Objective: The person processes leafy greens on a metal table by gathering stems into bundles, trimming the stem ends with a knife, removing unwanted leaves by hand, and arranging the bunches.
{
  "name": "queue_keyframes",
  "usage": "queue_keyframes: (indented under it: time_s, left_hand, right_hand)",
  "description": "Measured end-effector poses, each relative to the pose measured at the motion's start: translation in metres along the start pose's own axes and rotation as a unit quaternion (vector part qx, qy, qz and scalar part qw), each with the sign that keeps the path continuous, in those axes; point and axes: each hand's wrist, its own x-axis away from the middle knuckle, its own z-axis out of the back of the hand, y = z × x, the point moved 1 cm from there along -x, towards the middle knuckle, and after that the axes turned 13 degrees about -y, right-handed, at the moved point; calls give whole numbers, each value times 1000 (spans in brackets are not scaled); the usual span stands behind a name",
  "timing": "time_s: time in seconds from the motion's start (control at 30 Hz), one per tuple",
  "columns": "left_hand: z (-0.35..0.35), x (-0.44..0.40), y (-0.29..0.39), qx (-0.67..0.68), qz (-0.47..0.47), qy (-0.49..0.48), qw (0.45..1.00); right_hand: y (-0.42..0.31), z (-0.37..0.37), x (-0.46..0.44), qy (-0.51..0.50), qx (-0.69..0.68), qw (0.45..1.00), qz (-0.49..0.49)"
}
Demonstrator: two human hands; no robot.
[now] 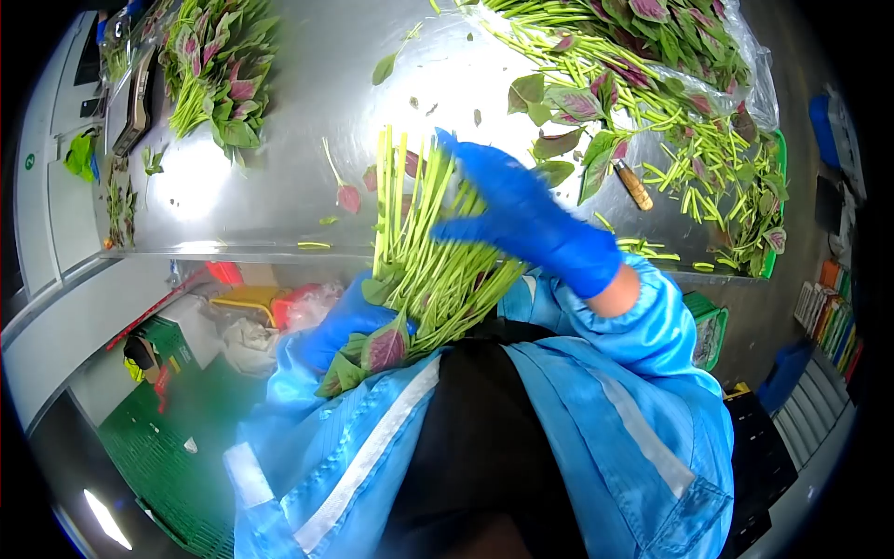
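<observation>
A bunch of green stems (438,265) with green and purple leaves is held against my body, its cut ends pointing up over the table edge. My left hand (349,321), in a blue glove, is wrapped round the leafy lower left side of the bunch. My right hand (507,205), also blue-gloved, is at the upper right of the stems, thumb and fingers spread apart and slightly blurred. Right of it on the table lies a knife with a wooden handle (633,186), its blade partly under leaves.
The metal table (307,112) holds a leafy bunch (223,79) at the left, a large pile (643,47) on plastic at the upper right, and cut stems (703,168) by a green crate edge. Green crates (186,438) stand below left.
</observation>
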Motion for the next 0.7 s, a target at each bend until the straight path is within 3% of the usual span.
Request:
queue_keyframes:
  time_s: [0.03,0.13,0.17,0.2,0.27,0.3,0.4,0.47,0.5,0.53,0.6,0.67,0.7]
  left_hand:
    - [-3,-1,2,15,2,6,1000]
    - [-9,-5,-3,70,-16,9,997]
    - [-9,-4,-6,90,-25,9,996]
    - [-9,-5,-4,70,-18,0,997]
    - [-6,-3,3,26,1,-16,1000]
    - [-8,-6,3,50,-7,-16,999]
    - [-17,-10,5,89,-13,-22,996]
    - [-25,-7,17,71,-9,-34,997]
    - [-21,-6,13,48,-2,-36,998]
    - [-12,-5,7,23,5,-37,999]
    - [-9,-6,7,20,0,-44,999]
    - [-18,-7,10,67,-12,-58,996]
    - [-16,-10,9,45,1,-54,998]
  right_hand:
    - [-7,-2,0,-86,-20,996,-30]
    - [56,7,0,54,-75,990,-108]
    - [42,36,-7,138,252,954,-86]
    - [36,45,-9,182,127,975,-22]
    - [3,40,-17,151,97,973,143]
    - [-5,22,-16,92,116,975,169]
    - [-4,-7,-22,-238,50,960,137]
    - [18,11,-27,-103,-190,976,15]
    - [43,19,-30,75,-204,976,10]
    - [58,41,-28,171,-66,983,-19]
    - [28,57,-18,131,68,989,-14]
    - [-7,28,-18,58,13,982,179]
    - [-19,7,-14,20,26,973,227]
